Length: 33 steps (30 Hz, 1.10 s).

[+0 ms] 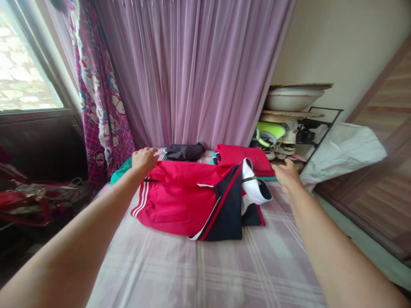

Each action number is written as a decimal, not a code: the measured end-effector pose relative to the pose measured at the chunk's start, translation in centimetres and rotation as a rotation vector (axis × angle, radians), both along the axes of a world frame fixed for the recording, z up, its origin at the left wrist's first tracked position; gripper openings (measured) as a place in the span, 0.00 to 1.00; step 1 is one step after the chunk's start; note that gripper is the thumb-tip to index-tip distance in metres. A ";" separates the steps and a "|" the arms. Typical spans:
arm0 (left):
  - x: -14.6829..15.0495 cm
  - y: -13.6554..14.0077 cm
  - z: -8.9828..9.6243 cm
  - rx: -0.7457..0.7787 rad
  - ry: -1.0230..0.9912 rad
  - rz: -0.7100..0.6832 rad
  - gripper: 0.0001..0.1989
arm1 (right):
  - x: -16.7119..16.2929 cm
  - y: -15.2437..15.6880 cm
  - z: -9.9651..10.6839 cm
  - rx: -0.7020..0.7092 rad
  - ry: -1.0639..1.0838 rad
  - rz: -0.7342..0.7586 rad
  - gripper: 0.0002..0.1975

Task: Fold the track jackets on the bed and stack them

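A red, navy and white track jacket lies partly folded on the bed, with white stripes at its left side and its white collar at the right. My left hand is closed on the jacket's far left edge, its fingertips partly hidden. To the right of the collar is my right hand, apart from the jacket, thumb and fingers spread and nothing visible in them. It is near the corner of a folded red garment.
A dark folded garment and a green cloth lie on the far side of the plaid bedsheet. Purple curtains hang behind. A rack with shoes, a basin and a white bag stand at right.
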<state>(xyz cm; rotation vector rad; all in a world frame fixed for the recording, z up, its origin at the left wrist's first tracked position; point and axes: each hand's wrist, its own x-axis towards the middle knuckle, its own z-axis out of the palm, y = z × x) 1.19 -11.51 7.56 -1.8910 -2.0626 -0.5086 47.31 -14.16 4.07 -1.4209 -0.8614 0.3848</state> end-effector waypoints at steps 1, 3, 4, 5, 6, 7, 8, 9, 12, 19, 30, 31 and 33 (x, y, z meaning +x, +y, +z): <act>0.4 -0.1 -2.2 -0.022 -0.011 -0.053 0.17 | -0.2 -0.3 -1.2 -0.051 -0.026 0.022 0.21; 0.9 -1.2 -6.4 -0.086 -0.047 -0.153 0.16 | -1.2 -2.2 -3.8 -0.160 -0.124 0.192 0.18; 1.0 -2.1 -8.4 -0.107 -0.085 -0.192 0.16 | -2.1 -3.6 -5.1 -0.204 -0.197 0.345 0.16; 0.9 -3.1 -10.1 -0.130 -0.125 -0.237 0.15 | -3.1 -5.1 -6.3 -0.245 -0.301 0.509 0.17; 0.8 -4.1 -11.6 -0.148 -0.159 -0.277 0.15 | -4.4 -6.6 -7.3 -0.270 -0.429 0.651 0.18; 0.6 -5.0 -12.8 -0.165 -0.179 -0.311 0.15 | -5.7 -8.0 -8.1 -0.297 -0.582 0.781 0.21; 0.3 -5.9 -13.8 -0.181 -0.195 -0.341 0.16 | -7.0 -9.1 -8.7 -0.324 -0.742 0.847 0.24; 0.0 -6.7 -14.6 -0.190 -0.215 -0.356 0.16 | -8.2 -10.0 -9.1 -0.325 -0.901 0.867 0.24; -0.8 -8.2 -16.0 -0.174 -0.283 -0.373 0.18 | -10.4 -10.9 -9.0 -0.339 -1.242 0.834 0.10; -0.6 -9.3 -17.5 -0.086 -0.258 -0.395 0.19 | -11.2 -9.4 -7.5 -0.308 -1.272 0.903 0.19; -0.8 -9.4 -18.3 -0.061 -0.249 -0.416 0.17 | -14.4 -4.8 1.1 -0.689 -1.144 1.367 0.04; -0.8 -9.3 -18.4 -0.060 -0.252 -0.419 0.17 | -14.6 -2.6 2.9 -0.754 -1.053 1.424 0.05; -0.9 -9.3 -18.6 -0.056 -0.259 -0.426 0.17 | -14.8 2.7 6.1 -0.581 -0.877 1.249 0.08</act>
